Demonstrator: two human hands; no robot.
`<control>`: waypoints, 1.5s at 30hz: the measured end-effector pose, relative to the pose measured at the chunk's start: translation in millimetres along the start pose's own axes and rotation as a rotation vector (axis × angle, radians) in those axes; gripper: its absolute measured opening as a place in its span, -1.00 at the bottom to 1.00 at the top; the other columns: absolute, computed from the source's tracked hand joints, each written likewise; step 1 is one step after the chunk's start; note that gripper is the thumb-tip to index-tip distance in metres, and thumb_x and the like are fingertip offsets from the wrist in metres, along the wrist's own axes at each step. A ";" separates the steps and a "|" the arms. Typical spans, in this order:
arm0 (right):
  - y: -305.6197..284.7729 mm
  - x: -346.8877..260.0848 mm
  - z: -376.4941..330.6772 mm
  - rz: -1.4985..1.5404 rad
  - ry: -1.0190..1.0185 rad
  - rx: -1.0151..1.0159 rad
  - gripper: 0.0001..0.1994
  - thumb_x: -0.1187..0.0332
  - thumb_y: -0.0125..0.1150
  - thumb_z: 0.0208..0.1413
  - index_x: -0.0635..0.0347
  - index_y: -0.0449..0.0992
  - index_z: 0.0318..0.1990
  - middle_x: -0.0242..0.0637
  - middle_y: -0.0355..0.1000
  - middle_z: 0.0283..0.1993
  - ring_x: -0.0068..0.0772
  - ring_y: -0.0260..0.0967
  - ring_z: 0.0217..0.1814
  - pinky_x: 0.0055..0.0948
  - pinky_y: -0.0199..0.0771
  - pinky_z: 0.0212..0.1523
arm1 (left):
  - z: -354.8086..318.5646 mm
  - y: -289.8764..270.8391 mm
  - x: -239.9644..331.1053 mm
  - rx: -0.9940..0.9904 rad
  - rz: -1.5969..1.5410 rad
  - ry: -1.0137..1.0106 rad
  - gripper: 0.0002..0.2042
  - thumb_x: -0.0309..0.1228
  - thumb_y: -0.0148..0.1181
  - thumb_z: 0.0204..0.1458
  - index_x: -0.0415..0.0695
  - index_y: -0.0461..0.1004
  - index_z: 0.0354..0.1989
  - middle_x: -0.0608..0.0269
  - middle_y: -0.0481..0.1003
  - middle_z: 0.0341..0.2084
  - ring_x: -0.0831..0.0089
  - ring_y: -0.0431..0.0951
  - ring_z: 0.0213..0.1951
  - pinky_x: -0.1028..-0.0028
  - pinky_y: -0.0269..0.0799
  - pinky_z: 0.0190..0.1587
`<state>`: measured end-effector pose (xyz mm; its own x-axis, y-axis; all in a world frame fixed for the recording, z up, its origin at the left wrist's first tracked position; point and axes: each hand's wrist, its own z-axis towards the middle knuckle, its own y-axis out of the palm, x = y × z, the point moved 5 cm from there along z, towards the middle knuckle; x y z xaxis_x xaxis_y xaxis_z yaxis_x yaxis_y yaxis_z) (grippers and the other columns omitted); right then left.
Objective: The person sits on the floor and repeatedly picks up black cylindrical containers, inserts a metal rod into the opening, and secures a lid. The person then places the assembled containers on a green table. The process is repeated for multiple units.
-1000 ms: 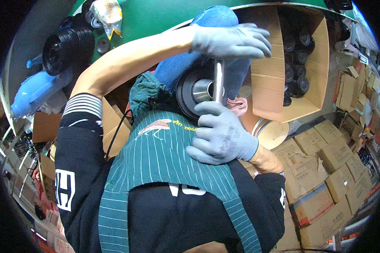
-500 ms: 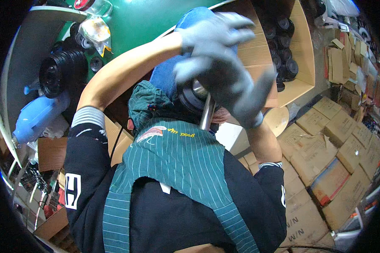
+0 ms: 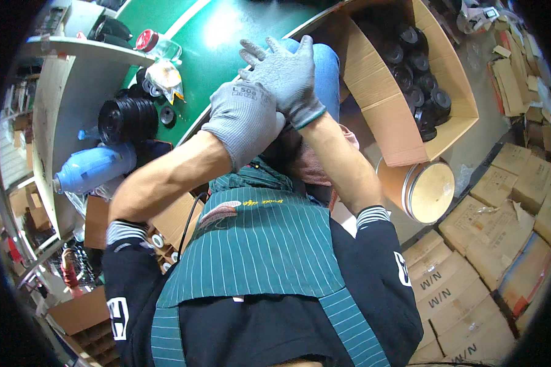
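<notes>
Both of my hands wear grey knit work gloves and meet in front of my lap, over my jeans-clad leg (image 3: 329, 76). My right hand (image 3: 284, 76) is open, its fingers spread toward the upper left. Against its lower left side lies my left hand (image 3: 242, 116), back facing up; its fingers are mostly hidden behind the right hand. No held object shows in either hand. Something dark (image 3: 283, 145) sits just below the gloves, largely covered by them and too unclear to name. Below that is my green striped apron (image 3: 257, 244).
At right, an open carton (image 3: 386, 104) holds several black round parts (image 3: 419, 92), with a cardboard drum (image 3: 431, 191) below it. On the left are stacked black discs (image 3: 128, 119), a blue bottle (image 3: 98, 168), a clear bag (image 3: 165, 79) and a red-lidded jar (image 3: 159, 44). Flattened cartons (image 3: 483, 226) cover the right.
My blurred, separated hands have come together, farther up and left. The black disc and metal rod seen under them earlier are now covered or out of sight. My view has shifted.
</notes>
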<state>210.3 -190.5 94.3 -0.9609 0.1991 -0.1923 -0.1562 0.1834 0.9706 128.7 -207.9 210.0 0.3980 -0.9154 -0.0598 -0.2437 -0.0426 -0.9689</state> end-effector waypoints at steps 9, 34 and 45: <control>-4.4 -23.4 8.2 -0.026 -0.124 0.019 0.00 -0.55 -0.29 0.31 0.03 0.02 0.64 0.22 0.17 0.59 0.26 0.02 0.69 0.39 -0.06 0.60 | 7.2 40.1 -9.6 0.148 -0.063 -0.246 -0.41 0.22 0.31 0.19 -0.20 0.58 -0.29 -0.08 0.67 -0.48 0.00 0.76 -0.40 0.10 0.65 -0.33; -17.6 -26.1 -121.1 2.631 1.751 -0.330 -0.65 0.04 0.34 0.38 -0.08 0.34 -0.36 -0.45 0.05 -0.50 -0.45 0.14 -0.52 -0.28 0.49 0.30 | 40.1 72.6 -73.7 0.077 -0.512 0.422 -0.66 -0.13 0.07 0.44 -0.02 0.58 -0.36 -0.02 0.50 -0.58 -0.08 0.60 -0.46 0.14 0.47 -0.38; -55.3 -74.6 -60.3 2.615 1.755 -0.060 -0.58 0.06 0.52 0.25 -0.13 0.30 -0.05 -0.57 0.07 -0.65 -0.64 0.17 -0.59 -0.11 0.21 0.64 | 18.0 29.9 -42.0 0.210 -0.126 0.225 -0.70 -0.19 0.09 0.44 -0.11 0.56 0.13 -0.08 0.66 -0.33 -0.05 0.70 -0.34 0.05 0.60 -0.32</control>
<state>276.8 -273.5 63.7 0.9584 -0.2301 0.1687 0.2844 0.8183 -0.4995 120.7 -163.5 179.3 0.2026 -0.9746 0.0950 -0.0081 -0.0987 -0.9951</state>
